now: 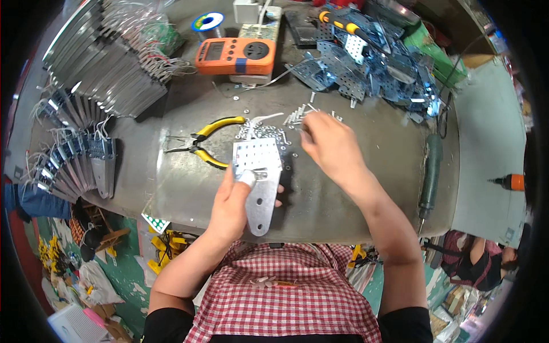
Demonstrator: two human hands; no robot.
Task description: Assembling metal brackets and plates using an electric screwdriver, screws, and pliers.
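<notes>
My left hand (230, 203) grips a long metal bracket (262, 201) with a rounded, two-holed end pointing toward me. A perforated plate (255, 154) covers its far end, and a white wire (267, 118) runs out from there. My thumb presses on the bracket's top face. Farther right, my right hand (334, 146) reaches in with fingers pinched together at a cluster of silver screws (295, 116); what lies between the fingertips is hidden. A heap of small nuts (267, 132) sits just past the bracket's far end.
Yellow-handled pliers (214, 127) lie left of the bracket. Beyond stand an orange multimeter (235, 56) and a solder spool (207, 24). Perforated metal plates (372, 68) pile up at far right, under a yellow-black screwdriver (341, 23). Stacked metal strips (106, 63) fill the left; a soldering iron (431, 174) lies right.
</notes>
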